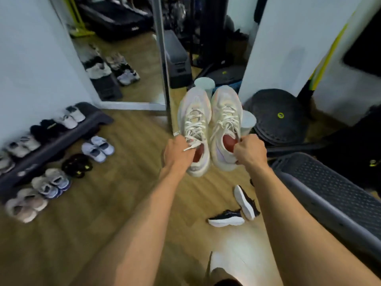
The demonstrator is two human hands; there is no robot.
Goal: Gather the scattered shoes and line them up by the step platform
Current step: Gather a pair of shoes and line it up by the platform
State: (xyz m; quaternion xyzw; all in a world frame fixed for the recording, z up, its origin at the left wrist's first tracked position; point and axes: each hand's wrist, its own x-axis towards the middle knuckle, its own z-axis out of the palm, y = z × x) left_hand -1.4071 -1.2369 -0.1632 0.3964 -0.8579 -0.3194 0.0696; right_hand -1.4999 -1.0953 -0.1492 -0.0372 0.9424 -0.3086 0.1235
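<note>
**Two pale sneakers held up, one in each hand**

At the far left, a dark step platform [51,148] stands along the white wall, and several shoes sit in a row on top of it. On the wooden floor [123,182] just in front of it there are four pairs side by side: a beige pair [24,205], a grey-blue pair [51,184], a black pair [76,165] with yellow marks, and a lavender pair [98,148]. Behind them a mirror [127,65] leans against the wall.

In the middle, the left hand [179,150] is closed around the collar and laces of the left pale sneaker [194,118]. The right hand [250,150] grips the right pale sneaker [225,116] at its heel opening. Both sneakers hang in the air, close together, toes pointing away from the person, well apart from the platform.

Below the right forearm, two black-and-white sneakers [226,218] lie scattered on the floor, one on its side. At the right stand a stack of black round discs [278,116] and a grey ribbed step [329,195].
</note>
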